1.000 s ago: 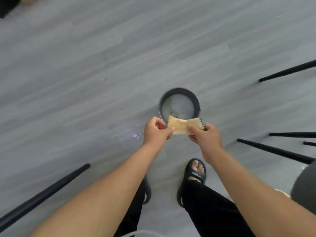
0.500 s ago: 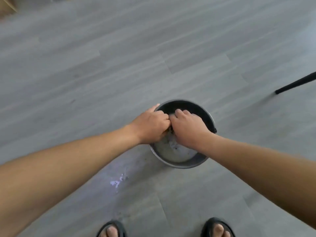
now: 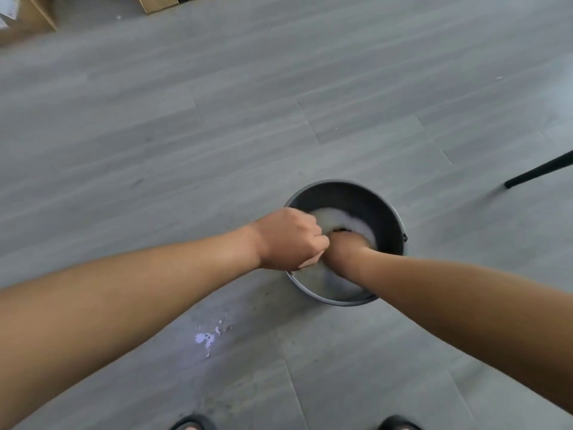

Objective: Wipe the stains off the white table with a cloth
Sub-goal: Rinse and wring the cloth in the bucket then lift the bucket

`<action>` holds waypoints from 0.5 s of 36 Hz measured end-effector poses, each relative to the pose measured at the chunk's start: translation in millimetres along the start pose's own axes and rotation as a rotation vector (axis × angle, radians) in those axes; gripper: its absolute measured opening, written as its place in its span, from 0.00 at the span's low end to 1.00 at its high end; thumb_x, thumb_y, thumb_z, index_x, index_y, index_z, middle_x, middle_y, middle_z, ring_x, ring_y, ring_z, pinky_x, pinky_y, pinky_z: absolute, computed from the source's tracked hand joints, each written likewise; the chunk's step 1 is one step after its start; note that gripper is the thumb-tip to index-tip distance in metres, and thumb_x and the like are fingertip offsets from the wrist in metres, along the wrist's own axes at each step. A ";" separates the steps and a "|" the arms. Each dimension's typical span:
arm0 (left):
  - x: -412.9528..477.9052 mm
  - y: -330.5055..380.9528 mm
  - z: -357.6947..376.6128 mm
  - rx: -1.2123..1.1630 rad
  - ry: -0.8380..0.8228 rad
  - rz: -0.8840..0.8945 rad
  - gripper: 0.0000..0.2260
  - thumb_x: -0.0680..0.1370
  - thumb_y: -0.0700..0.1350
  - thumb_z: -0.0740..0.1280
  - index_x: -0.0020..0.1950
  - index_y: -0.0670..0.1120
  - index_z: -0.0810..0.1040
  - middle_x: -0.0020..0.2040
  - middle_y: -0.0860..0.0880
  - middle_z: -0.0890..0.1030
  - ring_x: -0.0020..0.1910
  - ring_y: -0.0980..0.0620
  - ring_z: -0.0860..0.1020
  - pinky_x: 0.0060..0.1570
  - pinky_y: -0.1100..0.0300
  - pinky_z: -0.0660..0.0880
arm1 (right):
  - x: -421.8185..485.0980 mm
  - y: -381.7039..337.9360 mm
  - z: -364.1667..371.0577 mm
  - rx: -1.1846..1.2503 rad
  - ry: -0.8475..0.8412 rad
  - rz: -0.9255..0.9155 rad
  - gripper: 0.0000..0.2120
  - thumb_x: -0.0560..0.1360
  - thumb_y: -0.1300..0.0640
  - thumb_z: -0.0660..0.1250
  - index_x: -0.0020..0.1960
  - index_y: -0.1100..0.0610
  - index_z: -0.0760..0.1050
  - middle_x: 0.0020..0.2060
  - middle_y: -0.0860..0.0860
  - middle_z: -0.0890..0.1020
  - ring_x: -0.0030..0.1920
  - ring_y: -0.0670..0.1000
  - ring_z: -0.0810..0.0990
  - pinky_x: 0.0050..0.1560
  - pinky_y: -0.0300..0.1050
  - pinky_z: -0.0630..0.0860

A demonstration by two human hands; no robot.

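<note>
Your left hand [image 3: 291, 240] is making a tight fist, knuckles up, and is touching your right hand [image 3: 344, 248], which is sitting wrist-deep in foamy water [image 3: 338, 217]. Its fingers are hidden there, so I cannot tell whether they are gripping anything. The cloth is not showing (most likely it is bunched under both hands, the left fist closing round one end).

Expect it to be handling soft, floppy, heavy with water and slick with suds. Be taking it by the bunched middle rather than a corner, and be squeezing hard.

The bucket [image 3: 356, 197] is ringing both hands, its wall rising close beyond your knuckles and its handle lug sitting just right of your right wrist. Splashes [image 3: 207, 338] are lying on the floor [image 3: 217, 119] below your left forearm, toward your sandals [image 3: 192, 425], so slipping is the risk. A black leg [image 3: 539, 170] is standing well to the right, and boxes [image 3: 28, 17] are lying far beyond your left hand. No table is showing.
</note>
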State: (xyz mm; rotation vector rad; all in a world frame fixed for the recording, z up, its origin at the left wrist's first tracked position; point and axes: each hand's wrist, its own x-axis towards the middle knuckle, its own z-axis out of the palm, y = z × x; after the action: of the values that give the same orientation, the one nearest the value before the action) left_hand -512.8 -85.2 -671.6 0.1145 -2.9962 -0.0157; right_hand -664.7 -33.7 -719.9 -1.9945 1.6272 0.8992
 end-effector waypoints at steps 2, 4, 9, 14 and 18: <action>0.9 5.4 -3.7 -0.057 -0.166 -0.075 0.13 0.77 0.47 0.53 0.37 0.46 0.72 0.31 0.45 0.79 0.30 0.41 0.78 0.28 0.56 0.67 | 6.1 4.1 5.3 0.038 -0.136 -0.012 0.18 0.80 0.61 0.63 0.69 0.59 0.73 0.65 0.57 0.77 0.65 0.60 0.76 0.61 0.52 0.73; 7.8 2.3 -12.5 0.013 -0.471 -0.188 0.16 0.81 0.50 0.51 0.45 0.47 0.76 0.44 0.43 0.83 0.42 0.39 0.81 0.36 0.53 0.73 | 10.3 5.6 5.0 0.108 -0.264 -0.037 0.19 0.79 0.58 0.65 0.69 0.59 0.72 0.64 0.57 0.78 0.64 0.60 0.77 0.61 0.52 0.74; 23.0 7.1 -21.6 0.098 -0.656 -0.218 0.09 0.81 0.49 0.58 0.43 0.49 0.73 0.49 0.44 0.84 0.45 0.39 0.81 0.38 0.55 0.72 | -3.4 8.1 -8.3 0.093 -0.059 0.031 0.13 0.74 0.57 0.71 0.58 0.53 0.78 0.50 0.53 0.82 0.49 0.58 0.80 0.47 0.47 0.75; 20.6 6.4 -15.9 0.098 -0.678 -0.233 0.10 0.81 0.48 0.58 0.43 0.49 0.74 0.48 0.45 0.84 0.45 0.40 0.81 0.41 0.53 0.77 | 5.8 2.6 -3.1 0.096 -0.047 -0.043 0.17 0.72 0.59 0.72 0.60 0.56 0.76 0.55 0.56 0.82 0.52 0.58 0.81 0.46 0.47 0.75; 15.2 3.5 -11.2 0.088 -0.600 -0.217 0.12 0.82 0.49 0.56 0.45 0.47 0.76 0.48 0.46 0.83 0.45 0.40 0.81 0.41 0.53 0.77 | 11.5 5.9 -7.5 0.209 0.122 0.022 0.12 0.75 0.59 0.68 0.58 0.54 0.78 0.54 0.54 0.82 0.50 0.58 0.80 0.45 0.47 0.73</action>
State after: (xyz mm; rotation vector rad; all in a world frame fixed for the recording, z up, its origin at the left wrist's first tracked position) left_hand -526.5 -83.0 -658.3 0.5321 -3.5620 0.0710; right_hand -667.5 -48.2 -722.3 -1.9222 1.7339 0.5978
